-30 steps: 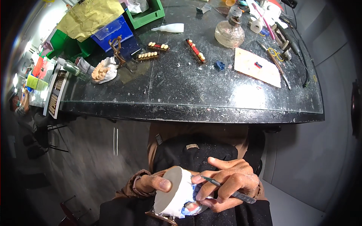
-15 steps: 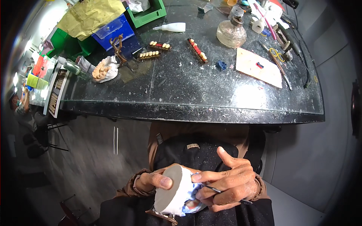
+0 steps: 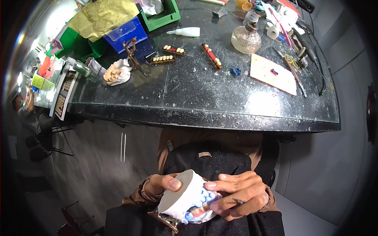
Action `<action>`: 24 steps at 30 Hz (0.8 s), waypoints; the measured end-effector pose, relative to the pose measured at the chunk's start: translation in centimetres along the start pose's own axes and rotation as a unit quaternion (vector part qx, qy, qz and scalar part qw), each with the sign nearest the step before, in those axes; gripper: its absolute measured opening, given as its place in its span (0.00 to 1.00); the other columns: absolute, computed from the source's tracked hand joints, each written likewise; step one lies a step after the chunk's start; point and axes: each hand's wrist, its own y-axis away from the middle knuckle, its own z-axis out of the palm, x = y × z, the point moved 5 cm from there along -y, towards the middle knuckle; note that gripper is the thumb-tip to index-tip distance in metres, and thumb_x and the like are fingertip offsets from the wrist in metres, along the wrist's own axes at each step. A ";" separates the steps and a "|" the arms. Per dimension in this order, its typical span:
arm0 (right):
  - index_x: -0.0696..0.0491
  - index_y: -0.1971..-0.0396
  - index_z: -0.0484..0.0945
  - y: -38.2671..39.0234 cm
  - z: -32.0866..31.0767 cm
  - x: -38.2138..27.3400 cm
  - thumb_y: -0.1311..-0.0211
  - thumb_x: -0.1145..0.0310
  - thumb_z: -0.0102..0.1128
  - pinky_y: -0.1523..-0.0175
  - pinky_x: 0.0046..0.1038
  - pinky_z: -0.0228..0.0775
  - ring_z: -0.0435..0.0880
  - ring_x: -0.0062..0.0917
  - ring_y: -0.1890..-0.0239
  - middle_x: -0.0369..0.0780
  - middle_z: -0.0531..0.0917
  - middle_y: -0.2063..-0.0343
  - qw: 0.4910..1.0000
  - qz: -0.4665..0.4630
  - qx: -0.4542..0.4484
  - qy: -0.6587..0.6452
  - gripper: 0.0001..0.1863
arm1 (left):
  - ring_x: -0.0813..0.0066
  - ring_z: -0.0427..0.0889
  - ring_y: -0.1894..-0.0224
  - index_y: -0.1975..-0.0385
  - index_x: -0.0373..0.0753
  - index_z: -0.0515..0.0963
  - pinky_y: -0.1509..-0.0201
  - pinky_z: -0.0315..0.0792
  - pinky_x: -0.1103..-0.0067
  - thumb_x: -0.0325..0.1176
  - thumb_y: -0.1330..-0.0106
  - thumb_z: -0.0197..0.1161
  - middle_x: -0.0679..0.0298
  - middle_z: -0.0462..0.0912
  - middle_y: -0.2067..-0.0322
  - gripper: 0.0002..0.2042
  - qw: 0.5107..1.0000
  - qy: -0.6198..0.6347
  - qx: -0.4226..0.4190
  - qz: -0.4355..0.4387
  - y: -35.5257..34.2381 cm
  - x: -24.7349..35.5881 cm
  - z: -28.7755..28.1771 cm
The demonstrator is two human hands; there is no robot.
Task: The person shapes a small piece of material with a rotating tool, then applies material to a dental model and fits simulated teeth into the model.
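Over my lap, my left hand (image 3: 159, 184) grips a white plaster dental model (image 3: 177, 196), with the thumb pressed on its flat grey base. Blue wax teeth (image 3: 206, 196) and a pink gum patch (image 3: 199, 212) face toward the right. A brass-coloured articulator arm (image 3: 168, 225) sticks out below the model. My right hand (image 3: 246, 190) is against the model's right side, its fingertips at the blue teeth. A thin metal dental instrument (image 3: 239, 201) shows between its fingers; most of it is hidden.
The dark bench ahead carries a second plaster model (image 3: 117, 73), strips of denture teeth (image 3: 212, 56), a glass spirit burner (image 3: 246, 38), a wax-spotted pad (image 3: 271, 74) and a white squeeze bottle (image 3: 185, 32). Blue (image 3: 126, 37) and green (image 3: 163, 17) bins stand at the back left.
The model has tilted, showing more of the blue teeth and pink gum. My right fingers have shifted, the index finger has lowered, and less of the instrument shows. The view has shifted slightly.
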 end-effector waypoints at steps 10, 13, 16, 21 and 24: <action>0.51 0.71 0.70 0.8 0.7 -0.8 0.50 0.74 0.61 0.54 0.33 0.73 0.81 0.40 0.60 0.36 0.84 0.71 0.989 -0.064 0.090 0.098 0.08 | 0.54 0.76 0.64 0.51 0.27 0.63 0.63 0.72 0.68 0.44 0.51 0.53 0.41 0.71 0.61 0.31 1.000 0.023 0.009 -0.014 0.0 0.1 0.1; 0.51 0.76 0.74 0.6 0.3 -0.9 0.51 0.73 0.63 0.50 0.34 0.71 0.81 0.39 0.60 0.35 0.84 0.71 0.995 -0.043 0.050 0.068 0.06 | 0.53 0.76 0.64 0.51 0.27 0.63 0.63 0.72 0.67 0.44 0.51 0.53 0.40 0.71 0.61 0.30 1.000 0.023 0.010 -0.015 0.0 0.3 0.1; 0.50 0.77 0.72 0.2 0.3 -0.8 0.49 0.69 0.62 0.53 0.34 0.75 0.81 0.32 0.59 0.36 0.82 0.69 0.997 -0.005 0.002 0.083 0.07 | 0.53 0.76 0.65 0.51 0.26 0.63 0.63 0.71 0.66 0.44 0.51 0.52 0.39 0.70 0.61 0.30 0.999 0.034 0.012 -0.016 0.1 0.2 0.0; 0.49 0.91 0.76 1.3 0.8 -0.3 0.62 0.63 0.74 0.42 0.35 0.62 0.79 0.36 0.56 0.36 0.84 0.74 0.999 0.036 0.010 0.029 0.13 | 0.52 0.76 0.65 0.52 0.26 0.64 0.63 0.71 0.65 0.43 0.51 0.51 0.38 0.70 0.61 0.30 0.998 0.056 0.013 -0.025 0.0 0.1 0.0; 0.50 0.93 0.73 1.5 0.9 -0.3 0.63 0.62 0.75 0.41 0.35 0.61 0.79 0.37 0.56 0.35 0.84 0.74 0.999 0.025 0.008 0.037 0.17 | 0.51 0.76 0.66 0.52 0.26 0.64 0.63 0.70 0.64 0.43 0.51 0.51 0.37 0.70 0.61 0.29 0.995 0.088 0.017 -0.037 0.2 -0.1 0.1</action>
